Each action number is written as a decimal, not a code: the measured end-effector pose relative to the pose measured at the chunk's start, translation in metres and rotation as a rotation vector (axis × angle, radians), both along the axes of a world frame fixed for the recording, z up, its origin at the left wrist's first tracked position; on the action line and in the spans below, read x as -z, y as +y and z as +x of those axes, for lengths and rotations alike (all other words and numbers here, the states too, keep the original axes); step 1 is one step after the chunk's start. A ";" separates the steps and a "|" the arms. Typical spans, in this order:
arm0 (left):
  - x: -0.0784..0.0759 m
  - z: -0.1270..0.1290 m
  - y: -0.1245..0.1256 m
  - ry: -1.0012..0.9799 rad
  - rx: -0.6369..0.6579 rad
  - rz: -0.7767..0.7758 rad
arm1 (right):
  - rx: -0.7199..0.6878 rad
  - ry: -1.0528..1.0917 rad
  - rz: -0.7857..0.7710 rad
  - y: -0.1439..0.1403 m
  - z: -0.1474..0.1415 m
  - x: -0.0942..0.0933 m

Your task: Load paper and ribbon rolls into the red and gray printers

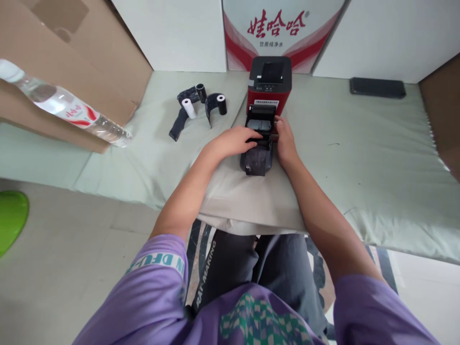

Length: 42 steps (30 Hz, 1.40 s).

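Both your forearms reach forward over your lap and meet at the small red-and-black box-shaped printer, which sits on the pale green padded mat straight ahead of you, its black hinged front cover dropped open toward you. Your left hand lies palm down, wrist nearly straight, fingers together and stretched flat across the open cover's inner edge — pressing on it rather than gripping, as far as can be seen. Your right hand stands at the cover's right side, fingers curled in against the hinge area; whether they pinch anything there, you cannot tell, since the fingertips are hidden against the black plastic. Count what lies left of the printer: two small rolls — one white paper roll and one white-cored roll wrapped in black — plus one black empty core, all amid curling strips of black ribbon. One clear plastic water bottle with a red-and-white label rests tilted on one brown cardboard box at far left. One flat black rectangular device lies at the mat's far right, well apart from the printer, and one white-and-red carton with printed characters stands just behind it.
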State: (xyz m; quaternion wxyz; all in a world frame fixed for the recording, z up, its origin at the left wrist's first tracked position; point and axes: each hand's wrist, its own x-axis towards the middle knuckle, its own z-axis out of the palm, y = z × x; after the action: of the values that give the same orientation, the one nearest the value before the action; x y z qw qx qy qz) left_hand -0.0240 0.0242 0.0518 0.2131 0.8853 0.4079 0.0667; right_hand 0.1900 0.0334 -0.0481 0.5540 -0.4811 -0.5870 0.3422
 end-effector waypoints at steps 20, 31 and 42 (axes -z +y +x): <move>0.004 -0.004 0.003 -0.140 -0.013 0.022 | -0.128 0.152 -0.118 0.007 0.007 0.001; 0.003 0.001 0.010 -0.185 0.035 -0.078 | -0.099 0.128 -0.127 -0.003 0.000 -0.012; 0.019 -0.018 0.031 -1.066 -0.248 -0.227 | -0.079 0.084 -0.071 0.005 0.004 0.001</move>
State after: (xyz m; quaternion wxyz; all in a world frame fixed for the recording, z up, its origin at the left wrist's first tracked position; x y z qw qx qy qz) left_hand -0.0423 0.0549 0.0324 0.4745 0.6459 0.3496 0.4852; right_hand 0.1937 0.0383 -0.0491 0.5468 -0.4621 -0.5691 0.4044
